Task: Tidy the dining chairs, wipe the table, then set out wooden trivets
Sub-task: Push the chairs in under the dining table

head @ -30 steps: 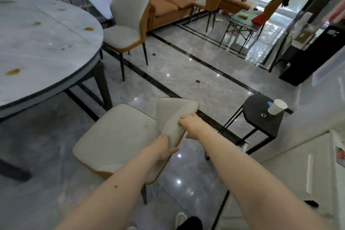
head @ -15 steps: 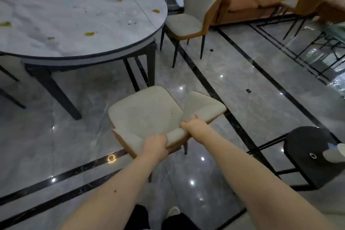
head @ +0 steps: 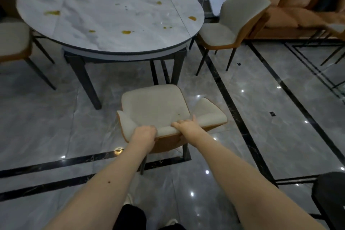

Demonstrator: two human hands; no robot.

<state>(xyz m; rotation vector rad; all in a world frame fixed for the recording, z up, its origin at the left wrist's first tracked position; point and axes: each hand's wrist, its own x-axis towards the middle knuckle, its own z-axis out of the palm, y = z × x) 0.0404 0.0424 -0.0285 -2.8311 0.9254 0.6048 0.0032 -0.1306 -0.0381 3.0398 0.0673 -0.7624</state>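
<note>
Two hands, left hand (head: 143, 134), right hand (head: 186, 127), gripping chair (head: 155, 106) backrest, seat facing table (head: 104, 15)

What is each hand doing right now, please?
Left hand: gripping the top of the chair backrest.
Right hand: gripping the same backrest, fingers curled over its top edge.

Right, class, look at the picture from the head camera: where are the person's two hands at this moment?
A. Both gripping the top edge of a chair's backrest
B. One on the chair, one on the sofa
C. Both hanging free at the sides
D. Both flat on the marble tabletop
A: the left hand and the right hand are both curled over the top edge of the backrest of the chair that stands in front of the table.
</note>
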